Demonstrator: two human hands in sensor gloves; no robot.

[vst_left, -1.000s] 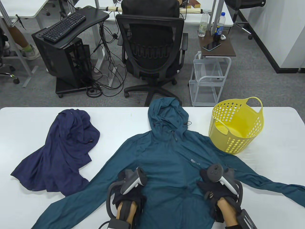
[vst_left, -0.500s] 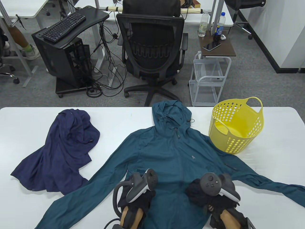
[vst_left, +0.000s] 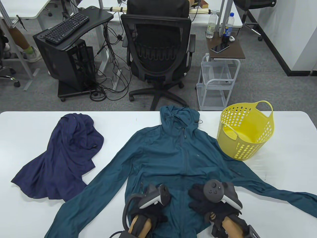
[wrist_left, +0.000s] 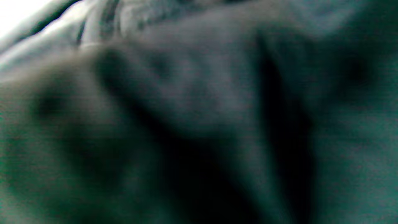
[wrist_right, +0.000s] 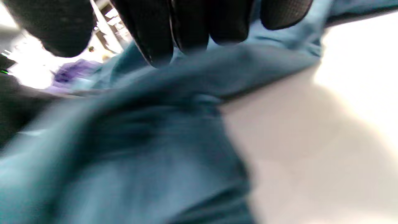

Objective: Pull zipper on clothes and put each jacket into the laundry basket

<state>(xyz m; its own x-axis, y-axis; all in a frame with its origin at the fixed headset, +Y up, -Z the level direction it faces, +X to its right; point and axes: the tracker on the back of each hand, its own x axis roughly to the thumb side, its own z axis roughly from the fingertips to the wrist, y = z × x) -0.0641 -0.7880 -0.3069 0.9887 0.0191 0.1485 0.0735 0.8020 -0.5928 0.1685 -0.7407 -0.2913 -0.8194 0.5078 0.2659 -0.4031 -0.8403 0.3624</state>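
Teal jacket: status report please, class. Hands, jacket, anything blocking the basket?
Left hand and right hand on teal jacket hem, grip unclear. Jacket spread flat, zipped. Yellow basket empty, nothing blocking.

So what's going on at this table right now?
A person in sensor gloves works on a teal hooded jacket spread flat on the white table. The left hand and right hand both rest on its lower front, near the hem, either side of the zipper line. Whether the fingers grip the fabric cannot be told. A navy jacket lies crumpled to the left, untouched. The yellow laundry basket stands to the right with no jacket in it.
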